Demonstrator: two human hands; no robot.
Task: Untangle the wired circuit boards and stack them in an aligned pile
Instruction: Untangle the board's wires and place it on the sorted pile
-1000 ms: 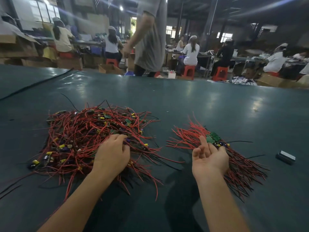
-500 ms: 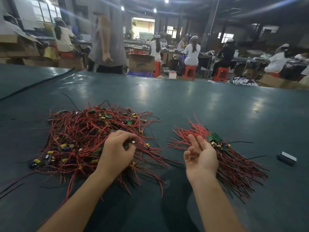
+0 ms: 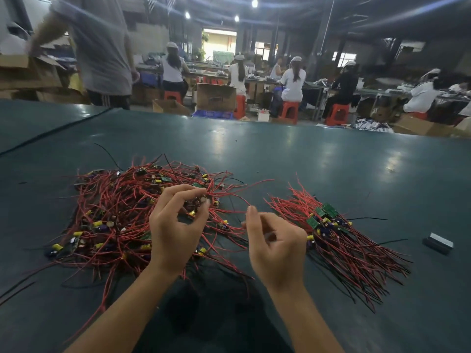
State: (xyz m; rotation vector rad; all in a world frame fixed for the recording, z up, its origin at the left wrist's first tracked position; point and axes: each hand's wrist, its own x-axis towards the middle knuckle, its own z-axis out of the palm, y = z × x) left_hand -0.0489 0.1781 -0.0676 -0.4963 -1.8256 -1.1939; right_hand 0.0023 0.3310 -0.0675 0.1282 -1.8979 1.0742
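A tangled heap of red-wired circuit boards (image 3: 112, 220) lies on the dark green table (image 3: 318, 159), left of centre. My left hand (image 3: 175, 230) is raised over the heap's right edge and pinches a small board (image 3: 201, 200) whose red wires trail to the right. My right hand (image 3: 276, 240) hovers between the two piles with curled fingers; its thumb tip meets a red wire (image 3: 240, 197) that arcs over from that board. To the right lies the sorted pile (image 3: 339, 240), green boards together and wires fanned out.
A small grey block (image 3: 437, 242) sits on the table at far right. Loose black wires lie around both piles. Beyond the far table edge a person (image 3: 102, 47) stands at the left, and several workers sit on red stools among cardboard boxes.
My left hand has lifted a board out of the heap. My right hand turned from palm-up and open to curled, and moved left to the trailing wire. The standing person walked left.
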